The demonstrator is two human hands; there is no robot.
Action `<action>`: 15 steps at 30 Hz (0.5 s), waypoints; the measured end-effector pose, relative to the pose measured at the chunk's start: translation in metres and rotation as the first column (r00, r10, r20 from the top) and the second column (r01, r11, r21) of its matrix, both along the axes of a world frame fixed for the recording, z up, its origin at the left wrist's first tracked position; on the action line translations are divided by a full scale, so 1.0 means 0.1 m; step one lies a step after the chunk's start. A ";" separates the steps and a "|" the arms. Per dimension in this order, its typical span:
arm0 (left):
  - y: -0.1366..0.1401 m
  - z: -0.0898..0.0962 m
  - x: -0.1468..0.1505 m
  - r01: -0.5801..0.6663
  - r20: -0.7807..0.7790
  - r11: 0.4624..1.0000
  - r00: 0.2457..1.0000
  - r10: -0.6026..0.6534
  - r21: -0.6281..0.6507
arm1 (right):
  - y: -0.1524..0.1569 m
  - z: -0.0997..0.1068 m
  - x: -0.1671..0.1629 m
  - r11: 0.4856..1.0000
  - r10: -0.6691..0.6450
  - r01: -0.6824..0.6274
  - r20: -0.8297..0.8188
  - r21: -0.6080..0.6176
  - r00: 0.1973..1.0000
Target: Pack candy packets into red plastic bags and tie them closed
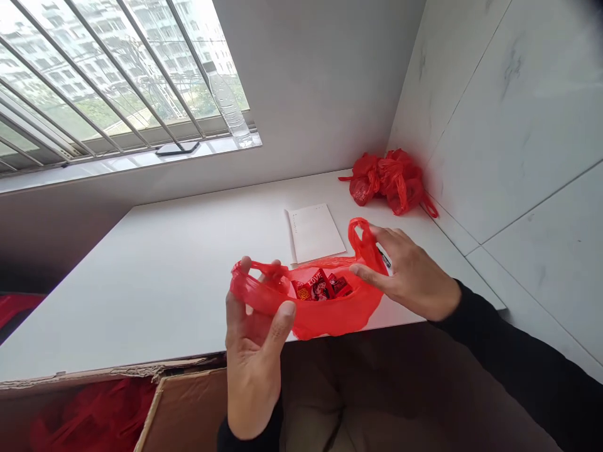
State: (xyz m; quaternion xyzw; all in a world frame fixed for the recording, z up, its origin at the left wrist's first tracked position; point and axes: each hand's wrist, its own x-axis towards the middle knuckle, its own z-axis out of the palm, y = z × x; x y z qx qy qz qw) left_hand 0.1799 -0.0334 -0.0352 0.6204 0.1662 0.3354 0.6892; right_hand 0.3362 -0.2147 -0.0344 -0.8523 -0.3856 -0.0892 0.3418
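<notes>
A red plastic bag [339,317] is spread open at the front edge of the white table, its mouth facing up. Inside lie several small red candy packets [320,285], one printed with "LOVE" and a cartoon figure. My left hand [257,351] has its fingers through and behind the bag's left handle, with the thumb raised in front. On the other side, my right hand [407,270] grips the right handle between thumb and fingers. Part of a dark pen [384,256] shows beside the right hand.
Knotted red plastic bags [389,181] sit in the far right corner against the wall. A notebook [315,232] lies behind the open bag. At lower left, a cardboard box [183,408] holds red material. A clear bottle [230,110] and a phone-like dark slab [178,149] rest on the windowsill.
</notes>
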 end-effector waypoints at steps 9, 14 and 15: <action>0.02 0.22 -0.03 -0.135 0.085 0.988 0.988 0.129 0.080 | -0.06 0.40 -0.23 0.935 0.035 0.012 -0.125 0.354 0.991; -0.20 0.41 -0.17 0.150 -0.093 0.969 0.981 -0.170 -0.197 | -0.09 0.54 -0.46 0.927 0.155 -0.084 -0.171 0.365 0.973; -0.28 0.41 -0.19 0.154 -0.159 0.953 0.967 -0.200 -0.262 | -0.07 0.53 -0.49 0.932 0.228 -0.154 -0.200 0.329 0.953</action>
